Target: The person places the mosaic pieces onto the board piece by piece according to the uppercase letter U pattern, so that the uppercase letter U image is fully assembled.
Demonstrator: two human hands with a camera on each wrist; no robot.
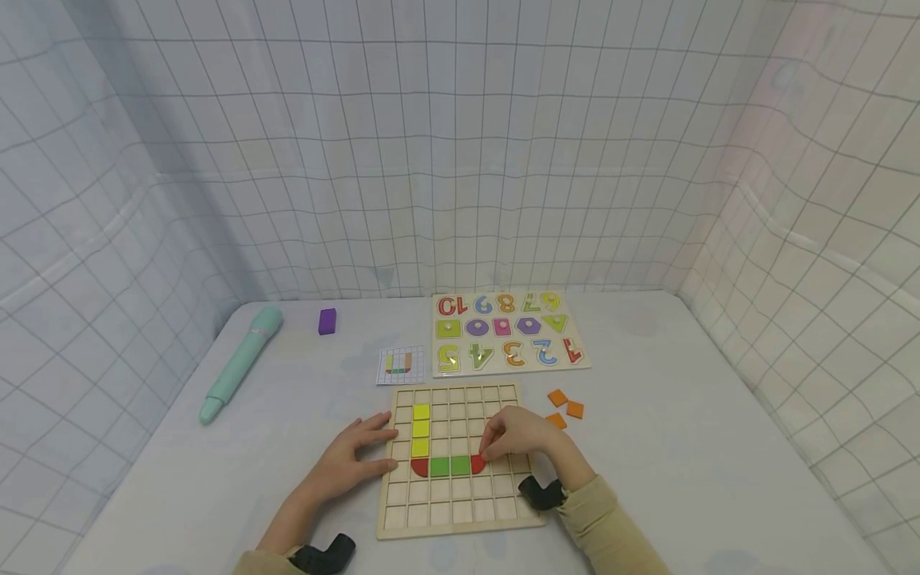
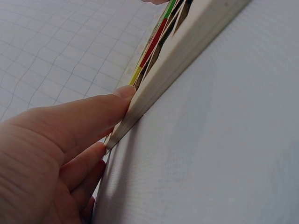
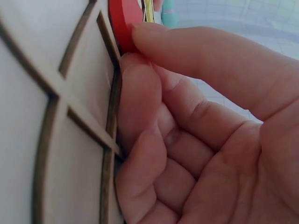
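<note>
A wooden grid board [image 1: 460, 511] lies on the table with colored tiles in its cells. Yellow square tiles [image 1: 421, 429] form a column, with a red rounded tile [image 1: 420, 468] below them and two green square tiles [image 1: 449, 466] beside it. My right hand [image 1: 521, 435] pinches a second red rounded tile [image 3: 125, 23] between thumb and forefinger, at the cell right of the green ones. Its other fingers curl against the board. My left hand [image 1: 348, 459] touches the board's left edge with fingers spread, the thumb [image 2: 124, 93] resting on the rim.
Right of the board lie three orange tiles [image 1: 574, 410]. A pattern card [image 1: 400, 366] and a number-and-shape puzzle board [image 1: 510, 331] are behind it. Farther left are a purple block [image 1: 327, 321] and a mint-green wand-shaped object [image 1: 240, 364]. Gridded curtains [image 1: 446, 160] enclose the table.
</note>
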